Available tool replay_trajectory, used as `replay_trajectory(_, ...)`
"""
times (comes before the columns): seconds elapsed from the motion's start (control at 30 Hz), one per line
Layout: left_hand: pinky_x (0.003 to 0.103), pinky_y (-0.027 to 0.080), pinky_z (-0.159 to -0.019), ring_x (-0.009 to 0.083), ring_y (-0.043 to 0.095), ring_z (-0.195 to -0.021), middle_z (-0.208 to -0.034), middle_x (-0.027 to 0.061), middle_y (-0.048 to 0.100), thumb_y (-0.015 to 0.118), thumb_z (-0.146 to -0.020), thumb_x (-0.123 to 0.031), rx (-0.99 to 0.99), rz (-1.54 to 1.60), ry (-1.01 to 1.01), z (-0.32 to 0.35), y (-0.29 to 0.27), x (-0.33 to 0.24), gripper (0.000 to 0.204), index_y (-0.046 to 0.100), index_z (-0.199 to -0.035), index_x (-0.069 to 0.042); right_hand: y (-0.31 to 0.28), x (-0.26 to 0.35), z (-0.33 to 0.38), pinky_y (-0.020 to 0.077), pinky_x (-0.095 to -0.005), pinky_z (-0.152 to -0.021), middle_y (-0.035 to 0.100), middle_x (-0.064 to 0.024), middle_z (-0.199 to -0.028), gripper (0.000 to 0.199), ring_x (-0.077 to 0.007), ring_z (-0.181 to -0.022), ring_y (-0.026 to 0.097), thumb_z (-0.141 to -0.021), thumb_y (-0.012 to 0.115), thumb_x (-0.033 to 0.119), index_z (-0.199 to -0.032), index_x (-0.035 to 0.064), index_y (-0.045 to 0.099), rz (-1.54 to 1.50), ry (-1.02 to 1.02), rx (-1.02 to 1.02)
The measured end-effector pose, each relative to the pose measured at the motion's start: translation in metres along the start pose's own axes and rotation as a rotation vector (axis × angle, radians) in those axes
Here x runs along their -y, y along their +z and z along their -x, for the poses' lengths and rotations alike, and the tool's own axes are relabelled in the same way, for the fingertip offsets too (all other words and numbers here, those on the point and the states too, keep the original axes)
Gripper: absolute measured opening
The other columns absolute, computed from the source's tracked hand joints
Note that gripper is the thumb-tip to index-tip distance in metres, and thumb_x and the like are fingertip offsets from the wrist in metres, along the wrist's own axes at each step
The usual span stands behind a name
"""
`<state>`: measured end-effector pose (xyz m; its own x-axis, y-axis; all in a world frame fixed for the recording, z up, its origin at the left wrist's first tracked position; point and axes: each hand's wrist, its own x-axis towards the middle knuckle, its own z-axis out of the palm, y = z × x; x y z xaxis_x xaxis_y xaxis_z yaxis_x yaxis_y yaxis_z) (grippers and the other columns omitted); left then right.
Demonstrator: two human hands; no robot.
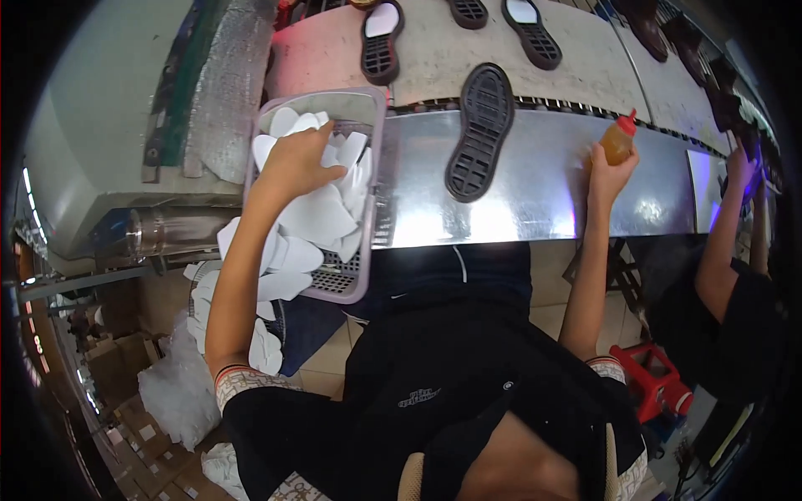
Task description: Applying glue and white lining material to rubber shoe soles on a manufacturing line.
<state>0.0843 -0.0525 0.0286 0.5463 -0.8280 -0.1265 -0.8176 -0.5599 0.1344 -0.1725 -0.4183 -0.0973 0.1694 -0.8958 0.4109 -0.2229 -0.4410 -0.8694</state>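
My left hand [294,164] reaches into a pale purple plastic basket [365,280], its thumb spread away from the fingers. It rests on a heap of white cut-out pads [317,217]; some fingertips are hidden among them. On the right, my right hand [612,177] is wrapped round a squeeze bottle [617,145] of amber liquid with a red nozzle cap, held above the metal ledge. Between my hands a dark shoe sole [480,134] lies across the ledge and the conveyor edge, its gridded side up.
Several soles stand farther back on the pale conveyor belt [451,50], including a sole with a white pad [381,46]. More white pads [251,334] are stacked beside the basket. The shiny metal ledge [535,196] runs before me. A co-worker's arm [727,225] and a red stool [652,384] are at right.
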Motion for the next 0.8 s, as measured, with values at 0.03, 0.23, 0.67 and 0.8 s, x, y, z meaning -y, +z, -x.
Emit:
replay_trajectory(0.03, 0.039, 0.048, -0.066, 0.0324, 0.061, -0.072, -0.075, 0.0187, 0.062, 0.066, -0.066, -0.030, 0.123, 0.052, -0.040, -0.003, 0.003, 0.001, 0.060, 0.055, -0.114, 0.005, 0.003, -0.006, -0.001, 0.0442, -0.0307, -0.083, 0.050, -0.0130, -0.108, 0.062, -0.0210, -0.096, 0.053, -0.070, 0.072, 0.011, -0.119, -0.0013, 0.037, -0.017, -0.007, 0.003)
replay_trajectory(0.23, 0.035, 0.046, -0.059, 0.0262, 0.060, -0.060, -0.065, 0.0159, 0.060, 0.062, -0.069, -0.026, 0.352, 0.282, -0.002, -0.022, 0.004, 0.003, 0.058, 0.053, -0.117, 0.005, 0.003, -0.005, 0.000, 0.0434, -0.0315, -0.085, 0.051, -0.0147, -0.110, 0.062, -0.0223, -0.099, 0.053, -0.070, 0.071, 0.013, -0.120, -0.0002, 0.038, -0.082, 0.105, 0.040)
replay_trajectory(0.67, 0.042, 0.047, -0.068, 0.0340, 0.063, -0.074, -0.076, 0.0191, 0.064, 0.054, -0.081, -0.032, 0.182, 0.089, -0.198, -0.020, 0.020, -0.011, 0.039, 0.062, -0.108, -0.006, 0.006, 0.017, 0.011, 0.0435, -0.0336, -0.086, 0.056, -0.0164, -0.108, 0.060, -0.0253, -0.099, 0.056, -0.068, 0.070, 0.014, -0.120, 0.0013, 0.041, -0.055, 0.162, 0.005)
replay_trajectory(0.8, 0.044, 0.046, -0.065, 0.0362, 0.061, -0.075, -0.080, 0.0179, 0.064, 0.056, -0.084, -0.026, -0.105, -0.064, -0.263, -0.025, -0.001, -0.025, 0.030, 0.062, -0.105, -0.006, -0.003, 0.015, 0.007, 0.0441, -0.0341, -0.085, 0.056, -0.0168, -0.108, 0.061, -0.0259, -0.098, 0.057, -0.068, 0.070, 0.014, -0.120, 0.0011, 0.040, -0.065, 0.137, -0.022)
